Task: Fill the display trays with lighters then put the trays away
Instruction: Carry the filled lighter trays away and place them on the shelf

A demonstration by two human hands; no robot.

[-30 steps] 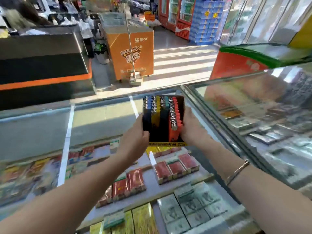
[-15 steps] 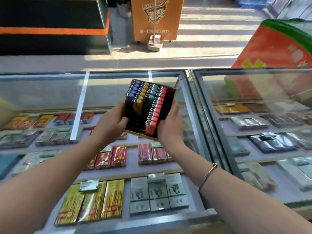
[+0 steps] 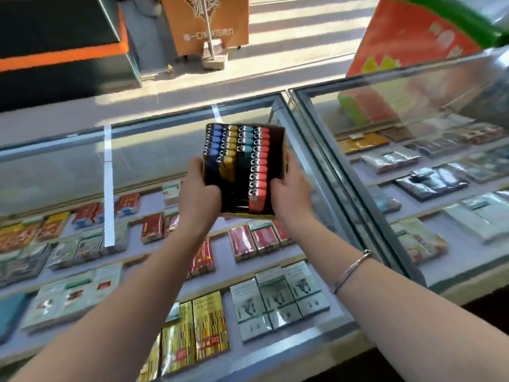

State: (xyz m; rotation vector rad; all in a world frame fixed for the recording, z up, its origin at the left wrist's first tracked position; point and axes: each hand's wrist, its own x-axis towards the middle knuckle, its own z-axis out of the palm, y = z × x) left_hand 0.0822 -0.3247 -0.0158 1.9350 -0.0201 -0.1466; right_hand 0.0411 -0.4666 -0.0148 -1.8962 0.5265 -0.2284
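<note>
I hold a cardboard display tray point(image 3: 276, 150) above the glass counter point(image 3: 154, 158). Rows of lighters point(image 3: 259, 166) in blue, yellow, teal and red stand in it, and its rightmost column looks dark and empty. My left hand point(image 3: 199, 198) grips the tray's left side near the front corner. My right hand point(image 3: 290, 195) grips its right side. The tray tilts slightly toward me, its open top facing the camera.
Under the glass lie several rows of cigarette packs point(image 3: 261, 239). A second glass case point(image 3: 413, 150) adjoins at the right, with an orange and green box point(image 3: 407, 40) standing on it. Beyond the counter are a sunlit floor, a broom point(image 3: 212, 55) and an orange freezer.
The view has tipped further down toward the counter. The tray, held in both hands, has straightened from a leftward tilt and sits a little farther right over the glass.
</note>
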